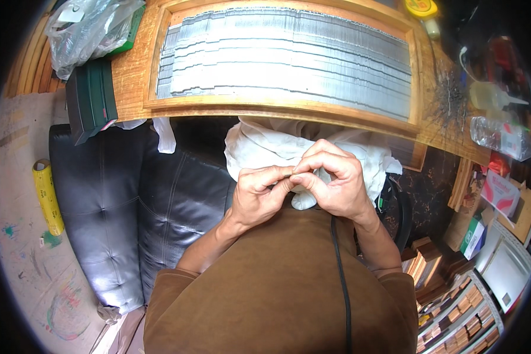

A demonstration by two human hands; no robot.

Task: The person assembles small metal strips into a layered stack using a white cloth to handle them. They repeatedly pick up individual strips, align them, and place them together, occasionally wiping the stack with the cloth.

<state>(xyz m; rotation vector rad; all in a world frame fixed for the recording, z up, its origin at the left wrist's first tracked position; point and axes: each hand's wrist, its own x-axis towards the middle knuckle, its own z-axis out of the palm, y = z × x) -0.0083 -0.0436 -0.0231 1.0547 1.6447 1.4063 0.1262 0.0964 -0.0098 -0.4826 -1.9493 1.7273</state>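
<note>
The left hand (pixel 258 197) and right hand (pixel 330 180) meet fingertip to fingertip in front of the chest, both pinched shut on something too small to make out. Just behind them lies a white cloth (pixel 259 147), bunched under the edge of a wooden tray (pixel 133 71) filled with rows of thin grey metal strips (pixel 289 56). A black leather seat (pixel 141 194) spreads to the left, with a yellow roll (pixel 47 197) on the floor beside it. A green box (pixel 88 100) and a clear plastic bag (pixel 85 29) sit at the tray's left end. On the right stand a clear bottle (pixel 498 135), a pink-and-white packet (pixel 501 194) and a small green-and-white box (pixel 472 236).
</note>
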